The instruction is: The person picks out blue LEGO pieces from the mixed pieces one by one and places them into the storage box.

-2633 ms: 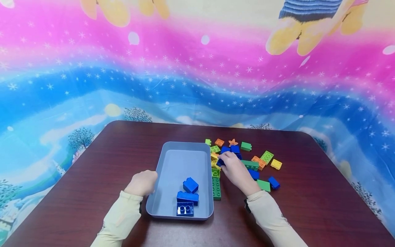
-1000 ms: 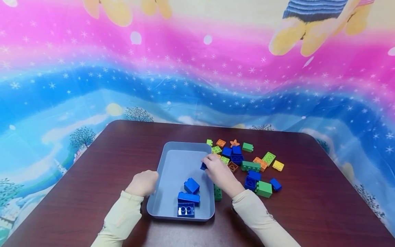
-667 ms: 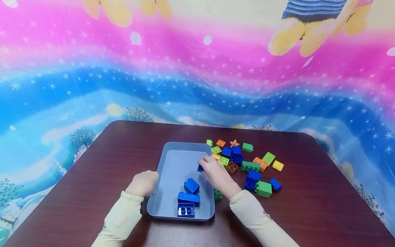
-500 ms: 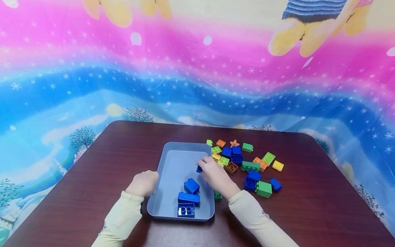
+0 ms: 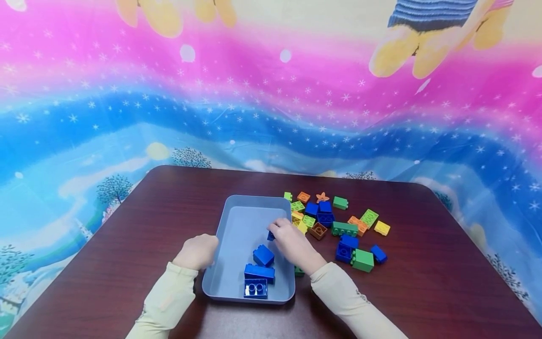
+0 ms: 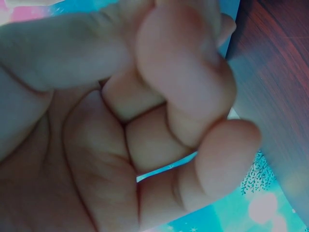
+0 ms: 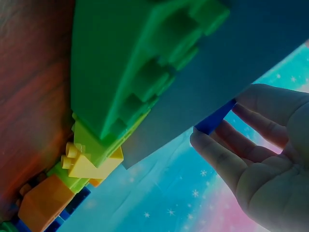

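My right hand (image 5: 292, 240) is over the right side of the grey tray (image 5: 237, 216), pinching a blue building brick (image 5: 270, 235) between thumb and fingertips. In the right wrist view only part of that blue brick (image 7: 216, 118) shows past the tray wall (image 7: 207, 82). Curled fingers of my left hand (image 5: 196, 252) grip the tray's left rim; the left wrist view shows the fingers (image 6: 188, 82) folded, with the contact mostly hidden. Nearer the front of the tray lie a tilted blue brick (image 5: 263, 255), a long blue brick (image 5: 259, 271) and an upturned blue brick (image 5: 256, 288).
Right of the tray are scattered bricks: green (image 5: 344, 229), brown (image 5: 318, 230), orange (image 5: 357, 225), yellow (image 5: 382, 228) and several blue ones (image 5: 325, 219). An orange flower-shaped piece (image 5: 322, 197) lies at the back. Everything rests on a dark wooden table (image 5: 178, 197) before a patterned cloth (image 5: 271, 108).
My right hand has picked a blue brick from the pile and carried it left over the tray, lately shifting slightly toward me. The left hand stays at the rim.
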The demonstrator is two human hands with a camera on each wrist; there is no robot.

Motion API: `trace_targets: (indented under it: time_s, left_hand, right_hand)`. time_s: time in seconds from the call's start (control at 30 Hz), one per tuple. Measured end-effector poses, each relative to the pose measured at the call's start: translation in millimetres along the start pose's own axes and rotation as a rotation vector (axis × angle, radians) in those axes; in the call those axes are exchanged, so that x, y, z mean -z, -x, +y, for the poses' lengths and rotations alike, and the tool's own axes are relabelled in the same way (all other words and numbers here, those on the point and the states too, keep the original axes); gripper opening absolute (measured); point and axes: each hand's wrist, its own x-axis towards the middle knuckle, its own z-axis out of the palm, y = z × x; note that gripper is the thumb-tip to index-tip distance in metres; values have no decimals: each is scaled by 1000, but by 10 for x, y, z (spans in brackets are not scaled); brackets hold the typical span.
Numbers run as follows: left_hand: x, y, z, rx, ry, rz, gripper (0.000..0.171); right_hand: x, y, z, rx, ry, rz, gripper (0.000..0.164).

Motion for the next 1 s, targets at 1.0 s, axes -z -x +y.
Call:
trace_targets:
  time_s: [1.0]
  left_hand:
    - [-11, -6, -22, 2, 11, 1, 14]
  right_hand:
    - [-152, 31, -4, 67, 48, -77, 23]
